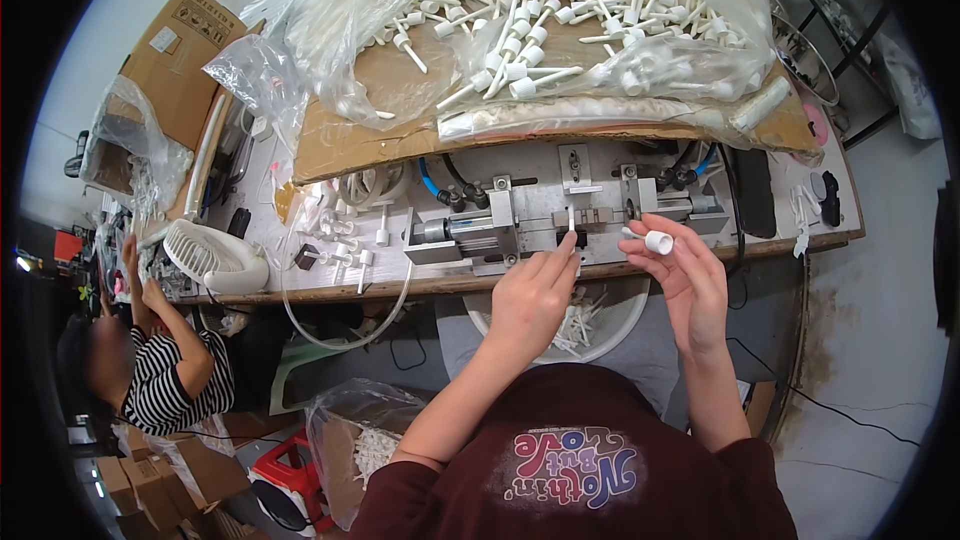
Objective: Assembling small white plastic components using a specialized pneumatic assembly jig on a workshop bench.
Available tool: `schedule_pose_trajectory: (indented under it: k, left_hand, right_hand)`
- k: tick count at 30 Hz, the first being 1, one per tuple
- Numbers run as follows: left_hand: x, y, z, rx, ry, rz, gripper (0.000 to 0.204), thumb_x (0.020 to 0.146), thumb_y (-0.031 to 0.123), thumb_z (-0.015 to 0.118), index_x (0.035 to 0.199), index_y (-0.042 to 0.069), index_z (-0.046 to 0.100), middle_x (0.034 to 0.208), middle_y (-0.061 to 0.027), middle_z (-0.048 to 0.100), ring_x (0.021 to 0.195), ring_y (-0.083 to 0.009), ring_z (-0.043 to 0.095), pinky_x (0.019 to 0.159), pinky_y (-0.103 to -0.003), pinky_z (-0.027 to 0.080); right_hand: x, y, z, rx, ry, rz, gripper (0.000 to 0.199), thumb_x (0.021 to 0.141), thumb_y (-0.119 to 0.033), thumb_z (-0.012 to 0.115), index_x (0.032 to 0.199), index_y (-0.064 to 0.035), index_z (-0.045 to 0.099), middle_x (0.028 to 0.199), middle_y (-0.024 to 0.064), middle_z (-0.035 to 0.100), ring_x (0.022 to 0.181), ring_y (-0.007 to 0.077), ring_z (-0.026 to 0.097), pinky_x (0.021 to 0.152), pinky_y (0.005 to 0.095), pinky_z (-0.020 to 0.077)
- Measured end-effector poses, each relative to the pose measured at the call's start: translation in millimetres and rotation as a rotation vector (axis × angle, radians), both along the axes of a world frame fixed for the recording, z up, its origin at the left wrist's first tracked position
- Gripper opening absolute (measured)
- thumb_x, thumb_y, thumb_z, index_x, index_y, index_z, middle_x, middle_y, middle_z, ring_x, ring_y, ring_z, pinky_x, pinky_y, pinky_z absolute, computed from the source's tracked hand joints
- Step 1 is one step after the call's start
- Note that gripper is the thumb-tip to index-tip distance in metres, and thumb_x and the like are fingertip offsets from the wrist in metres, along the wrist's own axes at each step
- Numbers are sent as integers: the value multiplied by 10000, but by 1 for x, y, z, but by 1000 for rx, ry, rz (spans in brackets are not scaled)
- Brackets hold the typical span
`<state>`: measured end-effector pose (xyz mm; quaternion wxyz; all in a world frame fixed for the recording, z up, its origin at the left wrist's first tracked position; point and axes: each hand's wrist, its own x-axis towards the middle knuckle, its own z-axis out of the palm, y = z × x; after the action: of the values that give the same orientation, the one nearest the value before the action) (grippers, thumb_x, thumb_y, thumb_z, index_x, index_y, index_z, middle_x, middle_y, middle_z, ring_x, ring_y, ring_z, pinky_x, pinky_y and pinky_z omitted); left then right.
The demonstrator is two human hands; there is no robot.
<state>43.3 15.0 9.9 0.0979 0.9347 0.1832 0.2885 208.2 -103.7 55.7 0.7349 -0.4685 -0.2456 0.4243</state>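
Observation:
My left hand point(538, 298) is at the middle of the bench-top machine, fingertips pinched on the lower end of a slim white stick point(572, 218) that stands up at the small metal holder point(597, 217). Whether the stick rests in the holder, I cannot tell. To its right, my right hand point(692, 285) grips a white cap with a thin stem point(658, 242) between thumb and fingers, the cap's open end facing me. The machine has a left pneumatic cylinder block point(460, 232) and a right one point(672, 202), facing each other across the holder.
A large heap of white capped sticks point(520, 30) lies in plastic on cardboard point(400, 155) behind the machine. Loose caps point(345, 250) and a white fan point(215, 258) are left. Below the bench edge sits a white basin point(625, 325). A co-worker point(175, 370) sits far left.

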Motion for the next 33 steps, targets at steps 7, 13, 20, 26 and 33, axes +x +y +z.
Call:
schedule_pose_trajectory:
  k: [7, 13, 20, 26, 33]
  left_hand:
    - [9, 12, -2, -11, 61, -16, 274, 747, 92, 757, 1014, 47, 718, 1159, -97, 709, 715, -212, 689, 622, -314, 515]
    - [9, 11, 5, -72, 64, -18, 258, 762, 120, 768, 1009, 65, 717, 1117, -85, 718, 705, -214, 694, 622, -321, 527]
    - [14, 50, 69, -127, -254, 73, 211, 803, 138, 781, 999, 83, 724, 997, -66, 733, 800, -231, 693, 732, -343, 542]
    - [53, 110, 91, 168, -313, 149, 162, 832, 109, 733, 990, 77, 726, 1072, -69, 712, 995, -265, 637, 855, -375, 514]
    - [77, 135, 81, 156, -76, 158, 144, 887, 135, 668, 1004, 71, 724, 991, -85, 683, 941, -286, 629, 817, -413, 517]
  right_hand:
    - [-13, -6, 11, 25, -168, -36, 292, 917, 31, 594, 1200, 93, 562, 1421, 256, 475, 1124, 292, 658, 852, 311, 577]
    - [-9, -5, -5, -26, -845, -35, 284, 810, 62, 707, 1086, 42, 643, 1381, 191, 513, 1082, 263, 672, 821, 309, 577]
    - [-13, 7, -26, -66, -1486, -91, 323, 721, -28, 758, 1033, -1, 675, 1147, 134, 676, 939, 268, 683, 781, 347, 564]
    - [-22, 26, -29, -110, -1795, -26, 248, 718, -72, 679, 953, -9, 634, 1166, 164, 688, 780, 199, 688, 664, 314, 548]
    - [-26, 43, -35, -153, -1947, -9, 138, 693, -80, 643, 816, -34, 600, 1155, 208, 696, 592, 152, 665, 555, 271, 524]
